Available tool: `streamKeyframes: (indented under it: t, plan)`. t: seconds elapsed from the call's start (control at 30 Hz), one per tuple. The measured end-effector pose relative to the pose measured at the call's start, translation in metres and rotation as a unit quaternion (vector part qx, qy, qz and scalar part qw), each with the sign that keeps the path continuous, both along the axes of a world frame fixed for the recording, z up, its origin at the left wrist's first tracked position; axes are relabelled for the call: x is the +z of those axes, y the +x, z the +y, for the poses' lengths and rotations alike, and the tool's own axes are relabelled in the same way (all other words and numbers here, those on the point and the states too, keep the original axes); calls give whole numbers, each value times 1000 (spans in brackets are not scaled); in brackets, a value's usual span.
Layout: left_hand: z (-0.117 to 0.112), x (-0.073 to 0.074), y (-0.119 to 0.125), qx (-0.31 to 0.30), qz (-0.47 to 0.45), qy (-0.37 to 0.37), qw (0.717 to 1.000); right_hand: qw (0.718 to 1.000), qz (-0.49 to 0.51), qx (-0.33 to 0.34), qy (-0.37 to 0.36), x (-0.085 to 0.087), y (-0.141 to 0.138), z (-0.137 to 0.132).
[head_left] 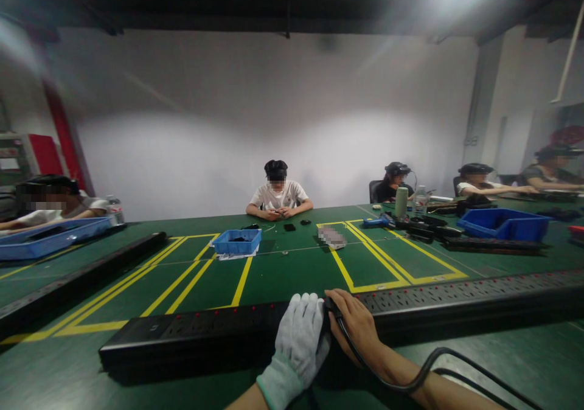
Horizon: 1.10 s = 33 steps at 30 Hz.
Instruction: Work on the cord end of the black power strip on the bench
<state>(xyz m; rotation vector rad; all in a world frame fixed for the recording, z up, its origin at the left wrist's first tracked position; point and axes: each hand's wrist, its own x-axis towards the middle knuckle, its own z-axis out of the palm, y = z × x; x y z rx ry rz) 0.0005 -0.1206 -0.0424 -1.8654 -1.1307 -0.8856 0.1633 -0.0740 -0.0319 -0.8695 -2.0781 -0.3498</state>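
Note:
A long black power strip (191,331) lies across the green table in front of me, with a row of sockets and small red lights along its top. My left hand (298,343), in a white glove, rests flat on the strip's near side with fingers stretched out. My bare right hand (356,328) is closed round a black plug (332,306) at the strip's top. The plug's black cable (410,379) runs back over my right wrist toward the lower right.
Yellow tape lines (241,282) mark the green table. A small blue bin (237,241) stands mid-table, a larger blue bin (504,224) at right and a blue tray (50,236) at left. Another long black strip (82,279) lies at left. Several people sit around the table.

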Motion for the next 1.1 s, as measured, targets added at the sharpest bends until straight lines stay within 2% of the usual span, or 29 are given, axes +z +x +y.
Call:
streamKeyframes:
  t: [0.77, 1.1]
  plan:
    - [0, 1, -1, 6, 19, -9, 1000, 1000, -6, 9, -15, -3, 0, 2]
    - [-1, 1, -1, 5, 17, -18, 1000, 1000, -8, 7, -11, 1, 0, -1]
